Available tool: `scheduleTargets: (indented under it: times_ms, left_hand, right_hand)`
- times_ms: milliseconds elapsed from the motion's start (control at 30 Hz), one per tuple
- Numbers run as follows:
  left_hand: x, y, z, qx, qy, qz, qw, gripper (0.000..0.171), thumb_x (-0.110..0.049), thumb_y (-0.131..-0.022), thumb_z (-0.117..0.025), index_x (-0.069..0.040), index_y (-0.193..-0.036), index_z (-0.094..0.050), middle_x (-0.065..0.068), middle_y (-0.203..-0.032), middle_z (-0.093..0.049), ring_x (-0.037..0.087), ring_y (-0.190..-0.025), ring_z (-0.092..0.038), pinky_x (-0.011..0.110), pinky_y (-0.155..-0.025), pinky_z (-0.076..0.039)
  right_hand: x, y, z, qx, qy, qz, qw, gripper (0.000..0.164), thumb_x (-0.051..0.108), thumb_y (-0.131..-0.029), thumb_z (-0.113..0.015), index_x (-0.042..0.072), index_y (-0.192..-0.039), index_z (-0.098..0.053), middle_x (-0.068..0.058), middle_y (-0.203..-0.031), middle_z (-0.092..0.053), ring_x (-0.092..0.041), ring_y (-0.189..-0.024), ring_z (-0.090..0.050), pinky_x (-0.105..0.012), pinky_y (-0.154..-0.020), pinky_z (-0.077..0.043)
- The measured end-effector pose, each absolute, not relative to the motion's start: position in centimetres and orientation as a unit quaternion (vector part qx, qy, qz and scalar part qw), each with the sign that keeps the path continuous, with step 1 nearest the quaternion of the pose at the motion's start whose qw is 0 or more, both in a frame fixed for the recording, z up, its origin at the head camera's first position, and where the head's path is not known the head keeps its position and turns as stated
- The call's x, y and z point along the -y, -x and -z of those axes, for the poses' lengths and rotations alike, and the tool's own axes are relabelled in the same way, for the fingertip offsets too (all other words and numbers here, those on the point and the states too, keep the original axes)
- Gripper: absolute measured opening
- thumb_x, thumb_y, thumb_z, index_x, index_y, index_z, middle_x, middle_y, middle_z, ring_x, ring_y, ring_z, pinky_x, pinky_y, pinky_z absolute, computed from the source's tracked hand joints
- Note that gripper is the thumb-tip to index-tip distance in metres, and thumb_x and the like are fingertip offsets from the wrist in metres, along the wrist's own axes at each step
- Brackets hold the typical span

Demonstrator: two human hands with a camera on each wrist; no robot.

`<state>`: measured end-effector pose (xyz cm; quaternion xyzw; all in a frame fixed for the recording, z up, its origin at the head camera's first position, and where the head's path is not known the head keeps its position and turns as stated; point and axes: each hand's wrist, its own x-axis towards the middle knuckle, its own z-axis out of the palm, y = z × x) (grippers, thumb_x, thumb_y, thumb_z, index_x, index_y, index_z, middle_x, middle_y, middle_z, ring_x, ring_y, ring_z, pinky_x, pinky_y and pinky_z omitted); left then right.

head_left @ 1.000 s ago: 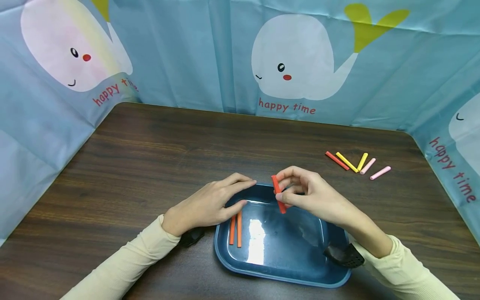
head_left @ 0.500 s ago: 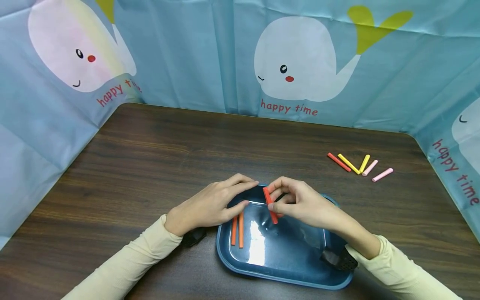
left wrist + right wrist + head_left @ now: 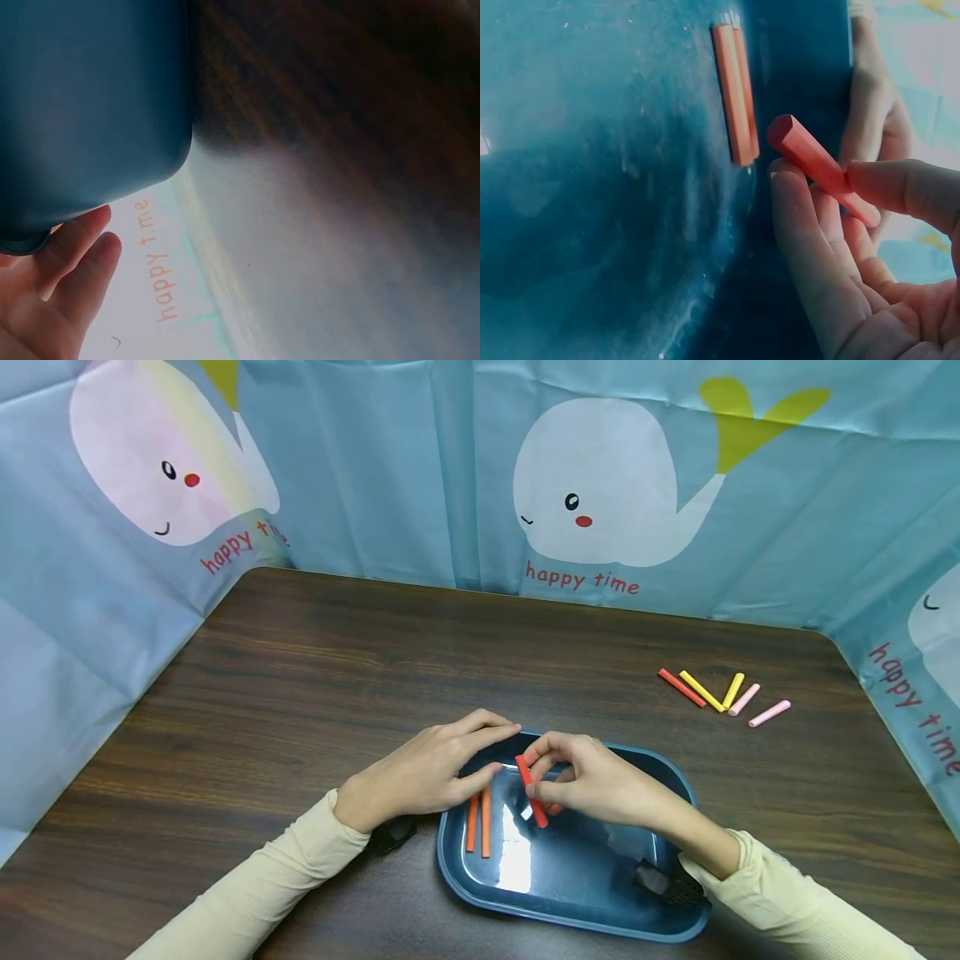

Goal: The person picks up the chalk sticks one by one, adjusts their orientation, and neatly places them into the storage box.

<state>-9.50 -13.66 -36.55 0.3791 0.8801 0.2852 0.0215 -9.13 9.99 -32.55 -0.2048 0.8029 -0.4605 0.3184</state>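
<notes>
My right hand (image 3: pixel 592 777) pinches a short red faceted stick (image 3: pixel 814 165), like a crayon or chalk, between thumb and fingers. It is held tilted over the left part of a blue plastic tray (image 3: pixel 573 922). Two orange sticks (image 3: pixel 735 94) lie side by side at the tray's left end, partly covered by my left hand in the head view. My left hand (image 3: pixel 431 768) rests at the tray's far left corner, fingers extended along the rim and thumb over the inside. In the left wrist view, its fingers (image 3: pixel 82 274) touch the tray's outside.
Several sticks lie on the dark wooden table (image 3: pixel 360 652) at the far right: a red stick (image 3: pixel 681 687), two yellow ones and two pink ones. A blue whale-print curtain (image 3: pixel 397 468) stands behind the table and along both sides.
My right hand has moved left and nearer with the red stick, from the tray's far rim to over its inside, near the orange sticks. My left hand has stayed at the tray's corner.
</notes>
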Motion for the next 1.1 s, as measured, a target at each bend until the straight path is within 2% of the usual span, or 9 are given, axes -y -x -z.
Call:
scheduleTargets:
  times_ms: [200,433,733,1100]
  left_hand:
    - [13.7,9.4,36.6,-0.878,-0.38,-0.29,0.018,0.048,-0.024,-0.099,-0.058,-0.009,-0.144,-0.051,0.003,-0.138,-0.053,0.011,-0.1,-0.065,0.028,-0.087,-0.056]
    - [13.6,9.5,36.6,-0.878,-0.381,-0.29,0.016,0.048,-0.025,-0.099,-0.057,-0.009,-0.144,-0.051,0.003,-0.138,-0.054,0.011,-0.092,-0.064,0.026,-0.082,-0.056]
    - [13.7,9.4,36.5,-0.88,-0.379,-0.286,0.019,0.049,-0.025,-0.099,-0.058,-0.009,-0.145,-0.051,0.003,-0.138,-0.053,0.011,-0.094,-0.064,0.027,-0.084,-0.056]
    - [13.7,9.4,36.6,-0.878,-0.379,-0.292,0.018,0.049,-0.024,-0.099,-0.058,-0.009,-0.145,-0.051,0.002,-0.138,-0.054,0.012,-0.097,-0.064,0.029,-0.086,-0.056]
  right_hand:
    - [-9.4,9.1,33.2,-0.8,0.202,0.458,0.331,0.03,0.007,-0.091,-0.065,-0.003,-0.117,-0.054,-0.011,-0.098,-0.068,-0.017,-0.073,-0.07,-0.032,-0.069,-0.061]
    - [-8.9,9.1,33.7,-0.795,0.195,0.459,0.346,0.027,0.005,-0.091,-0.065,-0.003,-0.115,-0.054,-0.011,-0.096,-0.067,-0.017,-0.071,-0.07,-0.033,-0.066,-0.061]
    - [-8.3,9.1,34.3,-0.794,0.186,0.449,0.364,0.028,0.004,-0.091,-0.065,-0.002,-0.116,-0.052,-0.01,-0.096,-0.066,-0.017,-0.069,-0.069,-0.034,-0.063,-0.061]
    - [-7.6,8.8,34.7,-0.806,0.209,0.43,0.349,0.025,0.001,-0.091,-0.064,-0.003,-0.113,-0.054,-0.008,-0.091,-0.065,-0.015,-0.07,-0.067,-0.029,-0.064,-0.06]
